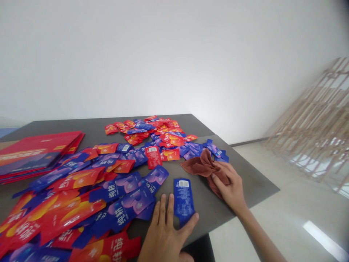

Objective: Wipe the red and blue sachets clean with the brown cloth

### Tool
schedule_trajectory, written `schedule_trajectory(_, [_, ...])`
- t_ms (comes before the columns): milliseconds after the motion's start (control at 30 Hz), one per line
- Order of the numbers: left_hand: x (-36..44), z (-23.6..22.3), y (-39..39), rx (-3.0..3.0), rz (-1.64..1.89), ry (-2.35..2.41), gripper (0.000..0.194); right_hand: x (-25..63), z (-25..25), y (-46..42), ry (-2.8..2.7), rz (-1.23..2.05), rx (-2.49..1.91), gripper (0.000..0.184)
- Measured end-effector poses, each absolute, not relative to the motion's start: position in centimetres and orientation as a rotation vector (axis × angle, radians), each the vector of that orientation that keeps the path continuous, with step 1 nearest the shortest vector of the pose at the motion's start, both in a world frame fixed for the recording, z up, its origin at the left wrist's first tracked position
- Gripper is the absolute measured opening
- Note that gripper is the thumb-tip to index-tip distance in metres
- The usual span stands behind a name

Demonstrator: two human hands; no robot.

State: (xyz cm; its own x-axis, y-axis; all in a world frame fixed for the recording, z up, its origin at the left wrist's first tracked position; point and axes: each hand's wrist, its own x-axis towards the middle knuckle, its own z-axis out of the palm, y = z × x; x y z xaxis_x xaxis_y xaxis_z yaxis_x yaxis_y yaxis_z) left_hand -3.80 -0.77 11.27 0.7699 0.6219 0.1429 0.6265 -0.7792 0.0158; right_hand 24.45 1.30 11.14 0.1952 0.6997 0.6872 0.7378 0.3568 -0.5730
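My right hand (231, 183) grips a crumpled brown cloth (203, 164) over the right side of the dark table. Just left of it lies a blue packet (183, 196), barcode end away from me and printed text facing up. My left hand (169, 233) rests at the table's near edge with its fingers spread. Its thumb is at the near end of that blue packet, and the other fingers lie flat between the packet and the pile. Close to those fingertips, blue packets with purple pictures (136, 202) stick out from the pile.
Red and blue packets (68, 214) heap over the table's left side, with a farther heap (166, 134) toward the back. A stack of red printed bags (40, 149) sits at the left. The grey tabletop (253, 182) ends at the right; beyond, a wooden lattice (313, 120) leans against the wall.
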Motion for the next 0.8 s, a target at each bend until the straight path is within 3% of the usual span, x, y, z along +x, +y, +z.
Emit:
schedule_trajectory(233, [-4.2,11.1,-0.7,-2.995,-0.25,-0.949,0.11,24.5,11.0,1.2,-1.529,-0.058,-1.358,0.029])
schedule_trajectory(433, [-4.6,10.9,-1.2,-3.05,-0.073,-0.92,0.131,24.4,11.1,1.2,-1.534,-0.057,-1.364,0.028])
schedule_trajectory(800, [-4.3,11.0,-0.7,-3.188,-0.215,-0.967,0.133,24.3,11.3,1.2,-1.526,-0.028,-1.362,0.028])
